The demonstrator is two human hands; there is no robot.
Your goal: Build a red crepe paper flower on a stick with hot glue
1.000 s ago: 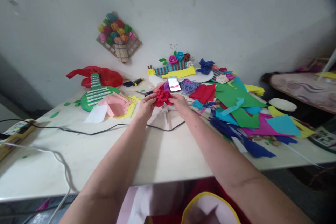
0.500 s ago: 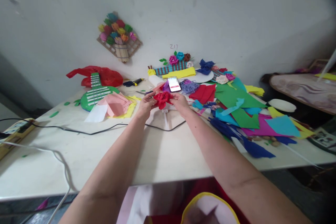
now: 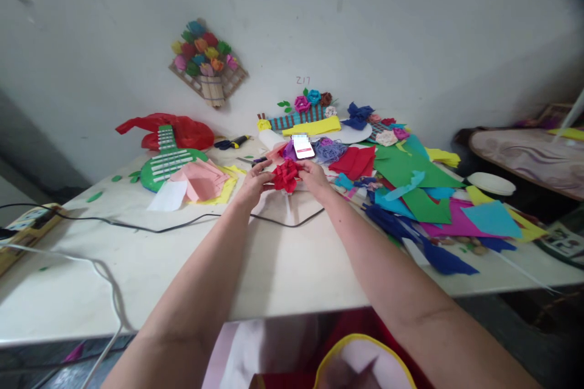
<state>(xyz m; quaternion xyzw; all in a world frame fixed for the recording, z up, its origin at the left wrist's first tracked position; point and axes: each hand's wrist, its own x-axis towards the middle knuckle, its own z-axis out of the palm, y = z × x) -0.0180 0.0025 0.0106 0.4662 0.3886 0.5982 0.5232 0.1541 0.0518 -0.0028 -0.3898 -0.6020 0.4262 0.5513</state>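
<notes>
A red crepe-paper flower (image 3: 286, 177) with ruffled petals is held between my two hands over the middle of the table. My right hand (image 3: 314, 179) pinches its right edge. On the other side my left hand (image 3: 255, 185) has its thumb at the petals, with the index finger raised a little apart from them. A thin white stick (image 3: 288, 206) lies just below the flower. Right behind sits a phone (image 3: 303, 147) with a lit screen. The dark-handled scissors (image 3: 258, 161) are partly hidden behind my left fingers.
On the left are a green paper guitar (image 3: 150, 173), pink paper (image 3: 203, 181) and pliers (image 3: 235, 143). Coloured paper sheets (image 3: 420, 176) cover the right side. A black cable (image 3: 159, 231) crosses the table, and a white cable (image 3: 114, 292) hangs over the front edge.
The red flower has turned to show its petals more openly and shifted slightly right. My left fingers have loosened and spread, with the index finger lifting off the petals.
</notes>
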